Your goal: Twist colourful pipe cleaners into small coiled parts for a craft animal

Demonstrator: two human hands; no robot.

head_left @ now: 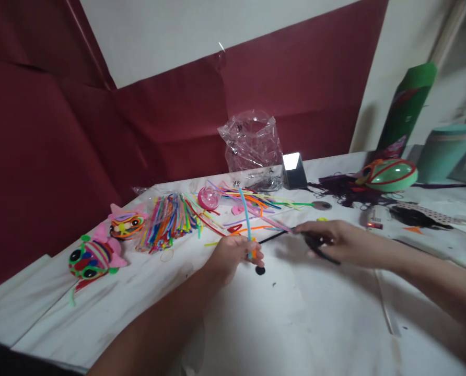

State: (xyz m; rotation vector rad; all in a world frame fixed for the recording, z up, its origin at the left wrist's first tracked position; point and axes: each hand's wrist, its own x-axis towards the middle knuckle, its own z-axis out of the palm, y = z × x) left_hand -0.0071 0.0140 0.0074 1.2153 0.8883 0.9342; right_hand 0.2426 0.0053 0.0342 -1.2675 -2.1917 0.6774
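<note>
My left hand (pixel 235 251) is closed on a light blue pipe cleaner (pixel 245 211) that stands up from the fingers, with a small orange piece (pixel 254 247) beside it. A thin black strip (pixel 274 237), like a pipe cleaner, spans the gap towards my right hand (pixel 333 240). That hand is closed round a black-handled tool (pixel 322 253), possibly scissors, partly hidden by the fingers. A black disc (pixel 260 270) shows just below my left fingertips. Behind the hands lie loose coloured pipe cleaners (pixel 252 201) and a red clip-like piece (pixel 235 228).
Left are a pipe-cleaner bundle (pixel 172 222) and two decorated fish-like figures (pixel 92 257) (pixel 128 223). A pink clear bowl (pixel 208 198), plastic bag (pixel 252 141) and phone (pixel 294 170) stand behind. Rightward are a green balloon-like object (pixel 393 175), purple shreds (pixel 337 189) and teal bin (pixel 446 154).
</note>
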